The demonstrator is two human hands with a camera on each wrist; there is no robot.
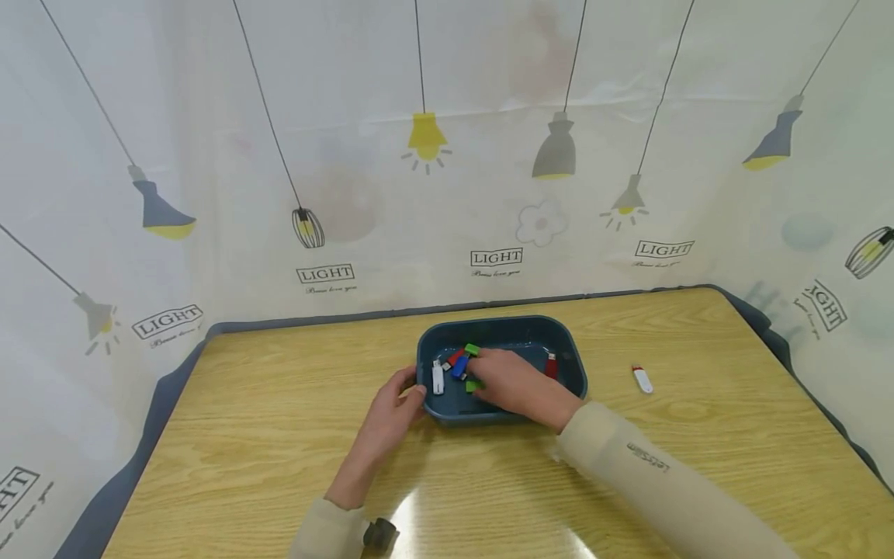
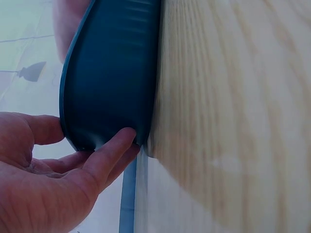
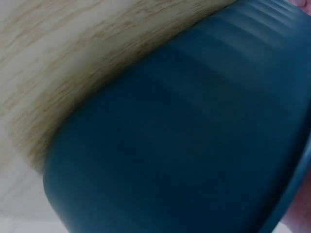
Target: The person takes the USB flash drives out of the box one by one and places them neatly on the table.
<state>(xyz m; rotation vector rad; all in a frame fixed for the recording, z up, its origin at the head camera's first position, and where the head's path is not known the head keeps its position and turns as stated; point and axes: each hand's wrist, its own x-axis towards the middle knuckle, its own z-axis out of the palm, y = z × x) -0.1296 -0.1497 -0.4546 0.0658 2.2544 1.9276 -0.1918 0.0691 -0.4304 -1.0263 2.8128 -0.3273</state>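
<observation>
Pale lamp-printed sheeting (image 1: 475,210) hangs behind a glossy wood-grain table (image 1: 279,396).

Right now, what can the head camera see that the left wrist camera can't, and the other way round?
Only the head view shows the USB sticks inside the blue bin and the red-tipped white stick on the table. Only the left wrist view clearly shows a fingertip low on the bin's outer wall. Both show the left hand, bin and table.
</observation>
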